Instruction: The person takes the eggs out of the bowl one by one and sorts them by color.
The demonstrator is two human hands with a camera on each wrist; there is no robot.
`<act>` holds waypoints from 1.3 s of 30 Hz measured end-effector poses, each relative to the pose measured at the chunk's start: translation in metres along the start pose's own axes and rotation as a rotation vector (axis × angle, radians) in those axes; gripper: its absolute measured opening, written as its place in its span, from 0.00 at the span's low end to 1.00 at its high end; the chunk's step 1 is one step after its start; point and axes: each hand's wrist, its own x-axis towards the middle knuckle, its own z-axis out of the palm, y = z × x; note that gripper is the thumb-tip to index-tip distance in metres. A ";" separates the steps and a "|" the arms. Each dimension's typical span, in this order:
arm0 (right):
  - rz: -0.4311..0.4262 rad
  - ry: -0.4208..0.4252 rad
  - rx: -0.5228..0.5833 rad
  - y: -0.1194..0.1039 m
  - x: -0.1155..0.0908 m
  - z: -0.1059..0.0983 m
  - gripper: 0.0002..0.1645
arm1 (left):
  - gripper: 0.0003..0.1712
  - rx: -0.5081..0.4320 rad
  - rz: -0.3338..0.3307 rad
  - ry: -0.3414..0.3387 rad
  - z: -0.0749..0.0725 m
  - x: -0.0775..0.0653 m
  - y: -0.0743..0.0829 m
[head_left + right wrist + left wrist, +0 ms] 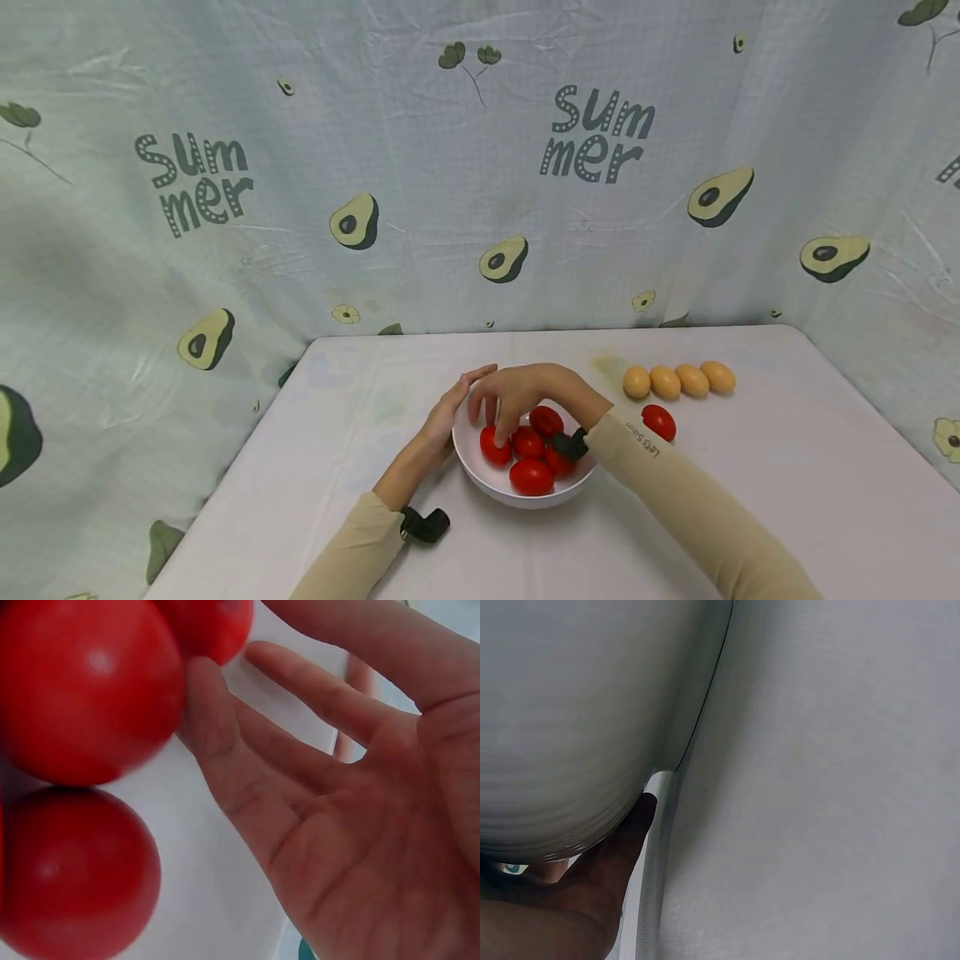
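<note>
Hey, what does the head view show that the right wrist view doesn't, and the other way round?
Only the head view shows the row of four orange-yellow egg-shaped things and the lone glossy red oval thing on the table outside the bowl.

Only the right wrist view shows the palm of the right hand; the head view shows its back.

Both show that hand at the glossy red rounded things inside the white round bowl.
</note>
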 end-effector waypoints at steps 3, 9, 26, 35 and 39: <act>0.007 -0.020 -0.082 -0.003 0.003 0.002 0.22 | 0.34 0.004 0.006 -0.012 -0.001 0.000 0.000; 0.070 -0.038 -0.169 -0.007 0.005 0.005 0.18 | 0.34 0.000 0.009 -0.014 -0.001 0.000 0.000; -0.020 0.084 -0.111 0.000 -0.007 0.002 0.20 | 0.32 -0.001 -0.017 0.008 0.002 -0.002 0.003; -0.064 0.138 -0.073 0.002 -0.024 -0.006 0.24 | 0.31 -0.008 -0.022 0.031 0.001 -0.002 0.002; -0.110 0.165 -0.073 0.003 -0.036 -0.010 0.26 | 0.32 0.006 -0.023 0.042 0.001 -0.002 0.002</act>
